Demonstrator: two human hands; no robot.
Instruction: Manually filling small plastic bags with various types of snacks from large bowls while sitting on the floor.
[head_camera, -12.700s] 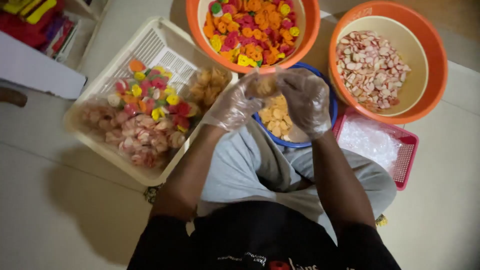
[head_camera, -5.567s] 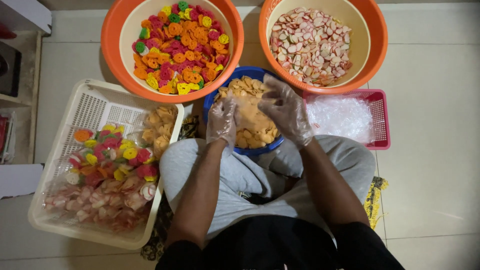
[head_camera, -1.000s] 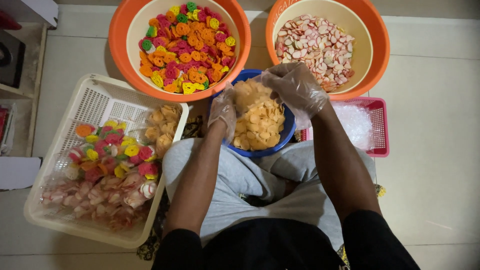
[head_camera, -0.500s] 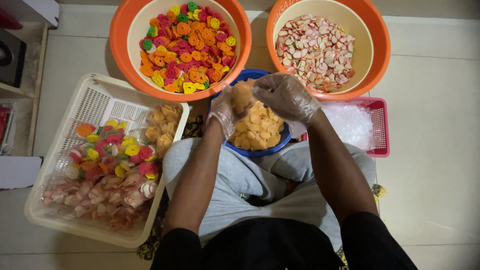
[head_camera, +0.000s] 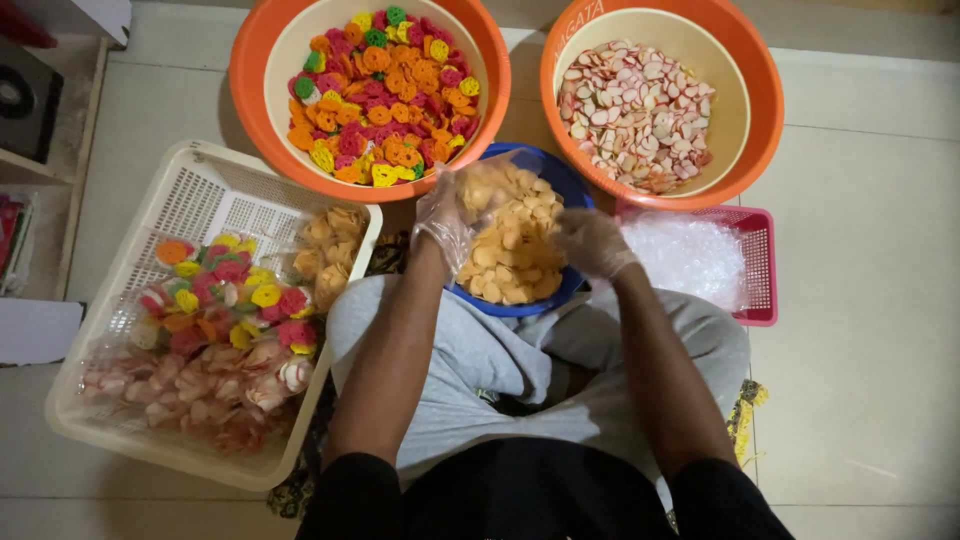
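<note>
A blue bowl (head_camera: 572, 186) of pale yellow crackers (head_camera: 505, 262) sits on the floor in front of my crossed legs. My left hand (head_camera: 440, 216), in a clear glove, holds a small clear plastic bag (head_camera: 482, 186) partly filled with the yellow crackers over the bowl's left side. My gloved right hand (head_camera: 592, 240) is lower, at the bowl's right side, with its fingers curled into the crackers there.
Beyond the bowl stand two orange basins: the left one (head_camera: 248, 62) holds multicoloured crackers, the right one (head_camera: 764, 92) pink-and-white ones. A cream basket (head_camera: 190, 166) of filled bags lies to my left. A pink basket (head_camera: 764, 272) of clear plastic bags lies to my right.
My right hand has left the bag's mouth and dropped down and right into the crackers in the bowl. My left hand still holds the bag in about the same place.
</note>
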